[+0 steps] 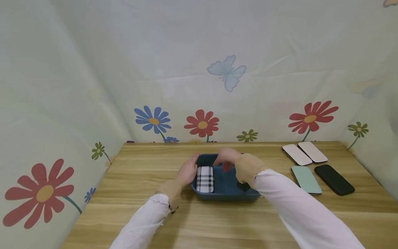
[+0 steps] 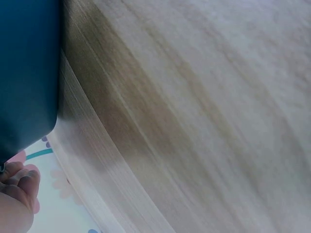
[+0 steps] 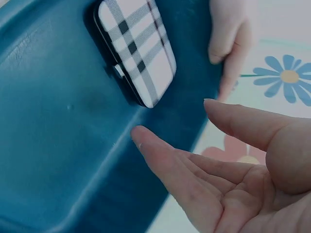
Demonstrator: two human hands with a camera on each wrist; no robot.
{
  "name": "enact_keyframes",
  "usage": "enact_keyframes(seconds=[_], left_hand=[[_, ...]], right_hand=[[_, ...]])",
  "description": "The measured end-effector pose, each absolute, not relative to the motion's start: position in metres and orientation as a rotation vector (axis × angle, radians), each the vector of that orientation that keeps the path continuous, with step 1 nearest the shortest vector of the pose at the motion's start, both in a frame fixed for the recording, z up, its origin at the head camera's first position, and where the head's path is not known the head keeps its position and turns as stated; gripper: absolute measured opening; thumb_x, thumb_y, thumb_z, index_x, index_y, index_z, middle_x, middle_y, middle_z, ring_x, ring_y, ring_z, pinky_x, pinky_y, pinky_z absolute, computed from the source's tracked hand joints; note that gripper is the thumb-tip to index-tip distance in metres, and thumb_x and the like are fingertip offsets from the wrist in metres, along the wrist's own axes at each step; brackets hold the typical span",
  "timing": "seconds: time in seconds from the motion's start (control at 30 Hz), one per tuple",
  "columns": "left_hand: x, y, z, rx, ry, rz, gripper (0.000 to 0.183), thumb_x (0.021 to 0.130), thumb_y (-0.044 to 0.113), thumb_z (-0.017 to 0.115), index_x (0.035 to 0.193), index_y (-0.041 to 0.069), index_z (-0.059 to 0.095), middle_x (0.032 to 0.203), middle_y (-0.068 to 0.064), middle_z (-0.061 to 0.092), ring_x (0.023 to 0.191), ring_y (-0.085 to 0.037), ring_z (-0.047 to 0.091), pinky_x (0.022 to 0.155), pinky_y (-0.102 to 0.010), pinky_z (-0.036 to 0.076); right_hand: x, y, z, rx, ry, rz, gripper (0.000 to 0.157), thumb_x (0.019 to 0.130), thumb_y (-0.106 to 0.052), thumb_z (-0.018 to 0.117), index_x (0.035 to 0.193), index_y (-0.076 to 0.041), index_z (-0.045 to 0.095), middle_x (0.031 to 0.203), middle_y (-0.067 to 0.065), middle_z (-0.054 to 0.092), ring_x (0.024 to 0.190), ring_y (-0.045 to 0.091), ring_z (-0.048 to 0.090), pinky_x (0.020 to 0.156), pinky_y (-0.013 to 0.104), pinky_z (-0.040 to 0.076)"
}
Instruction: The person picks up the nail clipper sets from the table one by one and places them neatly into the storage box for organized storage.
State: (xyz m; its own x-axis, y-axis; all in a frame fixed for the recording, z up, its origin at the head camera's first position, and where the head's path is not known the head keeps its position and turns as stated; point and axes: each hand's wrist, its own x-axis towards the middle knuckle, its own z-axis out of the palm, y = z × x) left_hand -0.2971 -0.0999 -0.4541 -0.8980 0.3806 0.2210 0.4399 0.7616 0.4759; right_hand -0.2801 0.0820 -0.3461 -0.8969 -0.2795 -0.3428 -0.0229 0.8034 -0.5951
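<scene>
A blue plastic bin point(image 1: 217, 197) stands on the wooden table. My left hand point(image 1: 188, 171) grips its left end, thumb over the rim and fingers outside, as the right wrist view shows. Inside the bin, at the left, lies a black-and-white plaid case point(image 1: 205, 180); its small metal clasp point(image 3: 118, 71) faces the bin's middle. Over the far part of the bin is my right hand point(image 1: 228, 157), right of the case and apart from it. Its fingers point(image 3: 165, 162) are spread from the thumb with nothing between them. Part of the bin's right end is hidden by my right forearm.
To the right on the table point(image 1: 140, 162) lie two pale pink cases, one point(image 1: 297, 154) beside the other point(image 1: 312, 152). Nearer are a mint green case point(image 1: 306, 180) and a black case point(image 1: 334, 180). A flowered curtain point(image 1: 174, 79) hangs behind the table.
</scene>
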Motion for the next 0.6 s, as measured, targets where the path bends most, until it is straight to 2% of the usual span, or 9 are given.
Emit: enact_keyframes(seconds=[0.1, 0.23, 0.4, 0.6], left_hand=[[-0.297, -0.101, -0.454, -0.668, -2.837, -0.813, 0.041, 0.092, -0.002, 0.038, 0.133, -0.009, 0.036, 0.133, -0.023, 0.039, 0.122, -0.031, 0.036, 0.102, -0.038, 0.028], [-0.296, -0.101, -0.455, -0.668, -2.835, -0.807, 0.042, 0.091, -0.003, 0.04, 0.132, -0.009, 0.036, 0.133, -0.023, 0.039, 0.122, -0.031, 0.036, 0.102, -0.038, 0.027], [-0.295, -0.1, -0.455, -0.661, -2.843, -0.807, 0.043, 0.09, -0.003, 0.04, 0.132, -0.009, 0.036, 0.133, -0.024, 0.039, 0.122, -0.032, 0.035, 0.103, -0.038, 0.026], [-0.296, -0.099, -0.455, -0.665, -2.838, -0.809, 0.043, 0.09, -0.003, 0.039, 0.132, -0.01, 0.036, 0.133, -0.024, 0.038, 0.122, -0.033, 0.035, 0.103, -0.041, 0.026]], right_hand=[[-0.29, 0.087, -0.348, -0.175, 2.554, -0.803, 0.019, 0.084, -0.015, 0.064, 0.088, 0.004, 0.065, 0.075, 0.019, 0.065, 0.072, 0.031, 0.064, 0.067, 0.039, 0.054], [-0.288, 0.098, -0.342, -0.176, 2.566, -0.81, 0.019, 0.084, -0.015, 0.065, 0.085, 0.003, 0.064, 0.076, 0.019, 0.065, 0.069, 0.029, 0.064, 0.066, 0.038, 0.054], [-0.289, 0.115, -0.336, -0.155, 2.565, -0.838, 0.024, 0.083, -0.016, 0.066, 0.092, 0.006, 0.061, 0.075, 0.019, 0.065, 0.072, 0.031, 0.064, 0.066, 0.037, 0.054], [-0.288, 0.136, -0.326, -0.152, 2.587, -0.82, 0.024, 0.082, -0.016, 0.067, 0.09, 0.006, 0.064, 0.075, 0.018, 0.065, 0.074, 0.031, 0.064, 0.067, 0.037, 0.054]])
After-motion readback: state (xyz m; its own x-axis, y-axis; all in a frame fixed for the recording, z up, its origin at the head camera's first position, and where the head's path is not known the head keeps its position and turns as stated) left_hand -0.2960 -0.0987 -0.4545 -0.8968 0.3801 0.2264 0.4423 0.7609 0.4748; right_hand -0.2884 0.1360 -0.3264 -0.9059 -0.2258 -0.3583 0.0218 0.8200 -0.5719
